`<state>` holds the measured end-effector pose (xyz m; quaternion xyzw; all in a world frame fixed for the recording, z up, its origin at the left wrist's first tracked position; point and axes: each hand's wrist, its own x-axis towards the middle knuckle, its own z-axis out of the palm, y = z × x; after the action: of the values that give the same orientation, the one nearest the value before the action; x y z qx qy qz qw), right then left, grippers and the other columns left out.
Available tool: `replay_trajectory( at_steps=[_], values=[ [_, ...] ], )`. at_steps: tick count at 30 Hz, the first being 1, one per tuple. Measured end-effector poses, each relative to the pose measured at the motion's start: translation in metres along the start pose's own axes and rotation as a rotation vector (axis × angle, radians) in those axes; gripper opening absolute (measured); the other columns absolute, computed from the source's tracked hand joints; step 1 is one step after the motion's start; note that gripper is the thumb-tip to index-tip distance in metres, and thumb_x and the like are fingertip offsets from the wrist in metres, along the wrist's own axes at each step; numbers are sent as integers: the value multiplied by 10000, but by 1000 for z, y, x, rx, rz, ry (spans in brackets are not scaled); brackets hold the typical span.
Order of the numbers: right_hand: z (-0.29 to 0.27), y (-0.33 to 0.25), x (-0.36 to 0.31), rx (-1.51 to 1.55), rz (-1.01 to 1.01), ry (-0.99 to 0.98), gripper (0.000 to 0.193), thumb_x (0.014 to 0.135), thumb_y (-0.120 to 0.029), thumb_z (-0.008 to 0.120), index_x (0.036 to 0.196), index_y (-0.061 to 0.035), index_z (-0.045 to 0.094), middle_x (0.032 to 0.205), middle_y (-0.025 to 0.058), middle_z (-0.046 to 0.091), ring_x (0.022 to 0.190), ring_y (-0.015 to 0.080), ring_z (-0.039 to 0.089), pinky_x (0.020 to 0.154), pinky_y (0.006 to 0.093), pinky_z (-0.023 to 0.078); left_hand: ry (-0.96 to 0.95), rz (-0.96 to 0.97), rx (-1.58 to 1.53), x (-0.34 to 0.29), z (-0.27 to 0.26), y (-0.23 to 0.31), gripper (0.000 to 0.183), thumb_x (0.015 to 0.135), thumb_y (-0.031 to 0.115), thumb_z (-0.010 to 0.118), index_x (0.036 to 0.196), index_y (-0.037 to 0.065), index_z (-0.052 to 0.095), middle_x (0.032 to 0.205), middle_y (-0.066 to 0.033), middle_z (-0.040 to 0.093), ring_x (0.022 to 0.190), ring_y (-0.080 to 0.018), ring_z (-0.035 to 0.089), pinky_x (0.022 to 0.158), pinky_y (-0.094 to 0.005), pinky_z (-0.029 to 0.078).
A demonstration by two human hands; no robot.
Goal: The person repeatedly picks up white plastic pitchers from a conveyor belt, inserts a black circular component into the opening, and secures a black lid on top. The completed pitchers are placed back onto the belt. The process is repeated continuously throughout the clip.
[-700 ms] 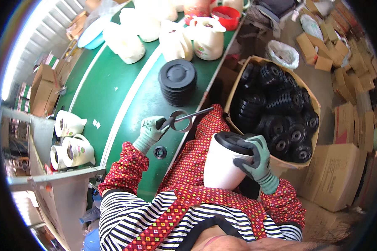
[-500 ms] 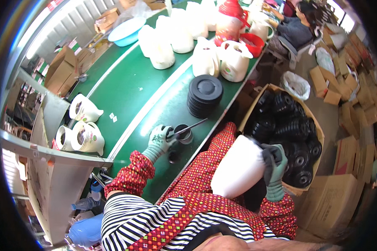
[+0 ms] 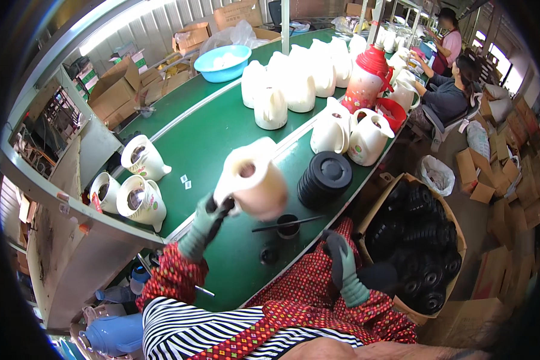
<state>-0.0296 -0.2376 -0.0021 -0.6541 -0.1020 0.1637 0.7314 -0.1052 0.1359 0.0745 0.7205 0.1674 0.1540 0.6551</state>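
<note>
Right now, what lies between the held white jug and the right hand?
In the head view, a black ring with a dark rod across it lies on the green table between the white jug and the right hand.

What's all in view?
table: 1, green, centre
held jug: 1, cream, over table
other jugs: many, cream, table
thermos: 1, red, upper right
large basin: 1, blue, far left
small basin: 1, red, beside thermos
disc stack: 1, black, table
cup: 1, black, table
rod: 1, black, across cup
round part: 1, black, table
parts carton: 1, brown, right
co-workers: 2, grey and pink, upper right
left hand: 1, green glove, holding jug
right hand: 1, green glove, above lap
</note>
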Motion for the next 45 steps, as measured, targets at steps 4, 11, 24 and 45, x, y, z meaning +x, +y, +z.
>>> replay_trajectory(
  at_steps=[4,11,24,45],
  values=[
    [0,-8,-7,-329,-143,-49,278,1032,-61,599,1291,22,655,1259,129,693,1171,203,658,1030,318,506,255,34,-59,158,-20,-34,353,996,275,746,1238,29,669,1028,-39,704,866,-119,659,697,-282,576],
    [-9,20,-2,-209,-56,-156,289,1036,-61,607,1305,35,652,1239,114,703,1137,189,671,1027,316,521,623,-1,-114,385,-56,-115,217,945,245,769,1050,57,741,744,0,693,540,-97,567,470,-268,419],
    [-9,14,4,-269,5,-199,346,998,-145,671,1284,49,673,1264,175,691,1151,266,677,1005,357,537,950,-472,1623,262,-180,-20,1019,858,513,784,1549,-88,336,1582,-429,221,1454,-492,413,1147,-442,449],
    [65,-142,107,-32,268,-388,670,1002,-265,707,1569,-36,432,1515,133,522,1095,204,683,815,300,590,-220,628,1047,17,-13,119,529,819,76,787,1312,18,602,942,-174,738,830,-363,738,706,-426,592]
  ],
)
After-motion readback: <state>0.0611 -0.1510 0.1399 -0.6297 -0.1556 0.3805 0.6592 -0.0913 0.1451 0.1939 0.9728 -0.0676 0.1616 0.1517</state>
